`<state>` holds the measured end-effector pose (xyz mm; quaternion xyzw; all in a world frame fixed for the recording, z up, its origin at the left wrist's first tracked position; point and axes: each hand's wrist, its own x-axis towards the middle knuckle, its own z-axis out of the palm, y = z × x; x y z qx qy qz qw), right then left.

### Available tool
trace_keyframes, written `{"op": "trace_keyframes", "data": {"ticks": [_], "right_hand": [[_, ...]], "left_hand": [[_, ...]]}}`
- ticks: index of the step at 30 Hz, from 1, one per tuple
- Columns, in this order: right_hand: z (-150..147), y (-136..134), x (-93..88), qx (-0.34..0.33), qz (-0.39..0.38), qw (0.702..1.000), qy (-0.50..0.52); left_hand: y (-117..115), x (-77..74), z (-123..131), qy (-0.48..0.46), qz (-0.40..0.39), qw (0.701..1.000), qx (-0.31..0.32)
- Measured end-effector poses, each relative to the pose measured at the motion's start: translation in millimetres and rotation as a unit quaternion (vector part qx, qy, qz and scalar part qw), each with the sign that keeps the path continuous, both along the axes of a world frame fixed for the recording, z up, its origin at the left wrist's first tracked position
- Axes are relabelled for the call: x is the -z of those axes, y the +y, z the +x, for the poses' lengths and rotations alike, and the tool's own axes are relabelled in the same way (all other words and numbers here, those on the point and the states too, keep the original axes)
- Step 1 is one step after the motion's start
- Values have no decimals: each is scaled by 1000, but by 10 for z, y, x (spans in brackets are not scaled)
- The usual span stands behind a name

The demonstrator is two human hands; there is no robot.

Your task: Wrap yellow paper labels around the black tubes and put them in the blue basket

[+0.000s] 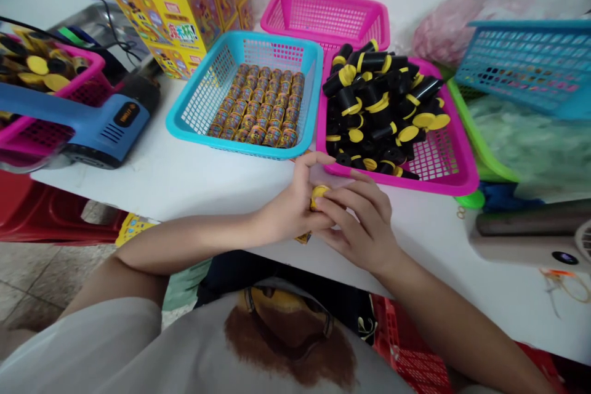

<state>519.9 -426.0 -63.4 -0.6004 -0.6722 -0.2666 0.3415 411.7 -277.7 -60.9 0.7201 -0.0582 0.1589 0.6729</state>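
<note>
Near the table's front edge, my left hand [298, 200] is closed around a small canister with a yellow lid [319, 196]; its body is mostly hidden by fingers. My right hand [364, 218] meets it from the other side, fingers bent and fingertips on the lid. Under my left hand, a bit of printed yellow-and-dark wrapping [303, 237] peeks out; I cannot tell whether it belongs to the canister. Just beyond my hands, a pink basket [466, 180] holds a heap of black canisters with yellow lids [378, 98]. Rows of printed-wrapped canisters [263, 108] fill the blue basket [178, 120] to its left.
A blue heat gun [115, 126] lies at the left, by another pink basket [95, 71] of canisters. Yellow boxes [170, 12] are stacked at the back. An empty pink basket [325, 3] stands behind. A grey device [530, 240] sits at the right.
</note>
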Motion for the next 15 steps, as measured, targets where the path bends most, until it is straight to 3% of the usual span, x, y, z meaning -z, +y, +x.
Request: {"op": "trace_keyframes", "data": {"ticks": [5, 9, 15], "right_hand": [[32, 15, -10, -57, 9, 998, 35], [38, -6, -22, -120, 1, 990, 73], [48, -62, -5, -157, -11, 983, 97]], "left_hand": [[25, -23, 12, -50, 32, 998, -3], [78, -8, 25, -37, 9, 995, 97], [174, -44, 45, -13, -14, 977, 213]]}}
